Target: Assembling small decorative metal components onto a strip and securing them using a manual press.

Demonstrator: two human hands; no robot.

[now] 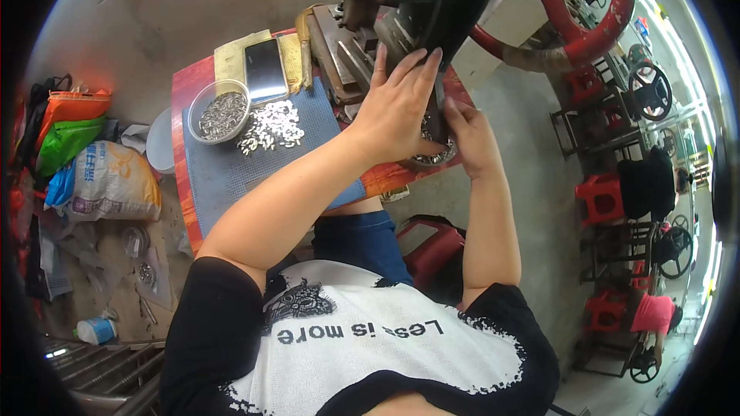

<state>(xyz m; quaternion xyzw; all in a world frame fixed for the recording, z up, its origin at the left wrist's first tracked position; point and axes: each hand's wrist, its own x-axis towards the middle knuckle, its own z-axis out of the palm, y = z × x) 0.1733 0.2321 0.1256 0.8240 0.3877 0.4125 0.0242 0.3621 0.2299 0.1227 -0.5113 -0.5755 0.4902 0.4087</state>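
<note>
A dark hand press (pixel 432 0) with a red handwheel (pixel 574 50) stands before me at the table's far right. My left hand (pixel 397 104) lies against the front of the press, its fingers stretched out and spread, the thumb reaching down beside a dark upright bar. On that bar's right side, my right hand (pixel 472 139) has its thumb and fingers drawn together; what they grip is hidden. Just beneath both hands is a round container (pixel 441 158) of small shiny metal pieces, partly covered. To their left, a pile of small silvery pieces (pixel 271 127) lies on a blue perforated mat (pixel 220 169).
A clear tub (pixel 219 139) of small metal parts and a phone (pixel 264 69) sit on the red table (pixel 181 115). Bulging bags (pixel 116 181) stand on the floor at left. Far right are red stools (pixel 600 199), more handwheel presses (pixel 650 91) and a person in pink (pixel 655 313).
</note>
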